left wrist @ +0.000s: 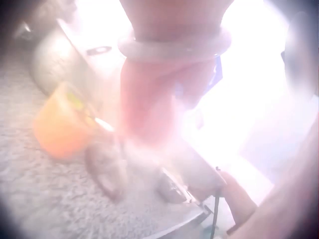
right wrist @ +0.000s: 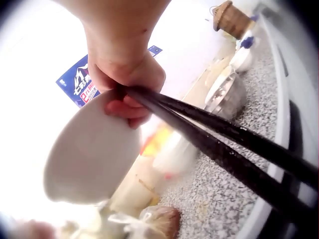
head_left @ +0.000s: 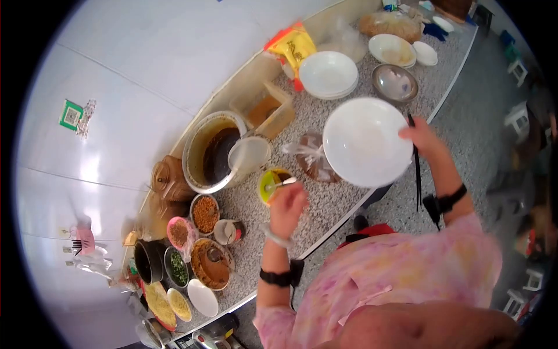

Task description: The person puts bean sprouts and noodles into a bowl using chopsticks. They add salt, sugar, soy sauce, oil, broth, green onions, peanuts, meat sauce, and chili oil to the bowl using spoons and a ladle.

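My right hand [head_left: 425, 138] grips a large white bowl [head_left: 369, 142] by its rim, together with a pair of long black chopsticks [right wrist: 219, 144]. The bowl's hollow shows in the head view, its underside in the right wrist view. My left hand [head_left: 289, 206], fingers bent, is over the counter beside a yellow-green cup [head_left: 267, 185]. A spoon [head_left: 285, 182] leans out of that cup, and its handle end overlaps the hand's fingers. In the left wrist view the left hand [left wrist: 149, 109] is blurred and washed out; I cannot tell whether it pinches the spoon.
On the speckled counter [head_left: 250, 224], a big pot of dark liquid [head_left: 218, 154] stands near a plastic bin [head_left: 270, 110]. Small bowls of toppings, including chopped greens [head_left: 177, 267], crowd the left end. Stacked white bowls [head_left: 328, 74] and a metal bowl [head_left: 395, 83] sit farther along.
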Tool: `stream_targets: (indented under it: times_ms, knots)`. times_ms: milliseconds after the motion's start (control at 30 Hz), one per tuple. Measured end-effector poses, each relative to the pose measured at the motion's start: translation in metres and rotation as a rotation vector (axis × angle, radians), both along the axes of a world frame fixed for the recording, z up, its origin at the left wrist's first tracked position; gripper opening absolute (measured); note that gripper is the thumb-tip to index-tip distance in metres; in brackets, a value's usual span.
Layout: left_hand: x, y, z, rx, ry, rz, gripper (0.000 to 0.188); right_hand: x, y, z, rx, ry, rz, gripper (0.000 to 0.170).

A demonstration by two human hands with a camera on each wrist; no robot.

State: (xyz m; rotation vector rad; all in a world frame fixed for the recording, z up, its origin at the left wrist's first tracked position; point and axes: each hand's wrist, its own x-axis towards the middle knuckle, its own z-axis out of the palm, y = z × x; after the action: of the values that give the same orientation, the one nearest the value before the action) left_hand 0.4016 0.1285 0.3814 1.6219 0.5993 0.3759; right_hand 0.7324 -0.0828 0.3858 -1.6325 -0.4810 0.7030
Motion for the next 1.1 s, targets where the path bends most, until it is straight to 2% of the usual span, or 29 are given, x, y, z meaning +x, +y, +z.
stream_targets:
  times_ms: [67,133,167,233,267,333,367,433,467,533,567,633,667,733,767,833,867,933,967,1000,1033,1067,1100]
  knots:
    - [0.075,0.024,0.005,-0.003,-0.041,0.034,0.022,0.002,-0.039,-0.001,0.034,0.037,-0.007,0.036]
    - [0.153,0.049,0.009,-0.003,0.002,0.073,0.024,0.006,-0.079,-0.001,0.028,0.026,-0.143,0.036]
    - [0.191,0.066,-0.002,-0.04,0.028,0.088,0.027,0.006,-0.1,0.002,0.018,0.023,-0.2,0.037]
    - [0.261,0.096,-0.024,0.024,0.253,0.267,0.042,0.003,-0.141,0.009,0.003,0.0,-0.351,0.038]
    - [0.29,0.11,-0.04,0.018,0.238,0.255,0.042,0.0,-0.16,0.01,0.002,-0.019,-0.445,0.038]
    - [0.332,0.133,-0.074,0.473,0.446,0.535,0.051,-0.003,-0.202,0.005,-0.087,-0.001,-0.586,0.038]
    - [0.342,0.142,-0.083,0.468,0.44,0.517,0.051,-0.005,-0.218,0.006,-0.094,-0.006,-0.604,0.038]
    - [0.355,0.157,-0.094,0.455,0.584,0.456,0.051,-0.012,-0.244,0.01,-0.105,0.037,-0.652,0.037]
    - [0.36,0.153,-0.083,0.454,0.582,0.438,0.051,-0.012,-0.25,0.011,-0.11,0.037,-0.669,0.037]
    - [0.36,0.151,-0.062,0.489,0.768,0.416,0.042,-0.015,-0.257,0.01,-0.085,0.013,-0.748,0.036]
    - [0.36,0.157,-0.06,0.494,0.775,0.411,0.042,-0.015,-0.257,0.011,-0.086,0.021,-0.751,0.036]
    - [0.362,0.17,-0.047,0.259,0.615,0.476,0.035,-0.004,-0.249,0.013,-0.137,0.003,-0.763,0.036]
    - [0.363,0.174,-0.039,0.265,0.618,0.486,0.035,0.003,-0.244,0.012,-0.131,0.009,-0.754,0.036]
    - [0.359,0.177,-0.019,0.706,0.505,0.424,0.027,0.02,-0.23,0.009,-0.16,-0.004,-0.657,0.036]
    - [0.356,0.169,-0.004,0.711,0.506,0.438,0.027,0.028,-0.215,0.009,-0.133,-0.037,-0.671,0.035]
    - [0.355,0.151,0.027,1.264,0.311,0.412,0.023,0.047,-0.183,0.013,-0.098,-0.035,-0.595,0.034]
    - [0.349,0.148,0.041,1.269,0.312,0.421,0.023,0.057,-0.164,0.018,-0.084,-0.06,-0.526,0.034]
    - [0.332,0.143,0.062,1.609,-0.013,0.352,0.014,0.076,-0.122,0.025,-0.037,-0.111,-0.424,0.034]
    - [0.32,0.145,0.069,1.614,-0.002,0.359,0.014,0.085,-0.099,0.024,-0.001,-0.137,-0.391,0.034]
    - [0.305,0.15,0.075,1.606,-0.09,0.434,0.014,0.091,-0.071,0.024,0.122,-0.079,-0.372,0.035]
    - [0.287,0.155,0.08,1.6,-0.174,0.508,0.014,0.095,-0.044,0.025,0.147,-0.03,-0.36,0.035]
    - [0.263,0.155,0.084,1.499,-0.128,0.61,0.013,0.102,-0.015,0.018,0.194,0.001,-0.364,0.035]
    - [0.234,0.153,0.087,1.397,-0.084,0.709,0.013,0.112,0.009,0.012,0.098,0.063,-0.314,0.034]
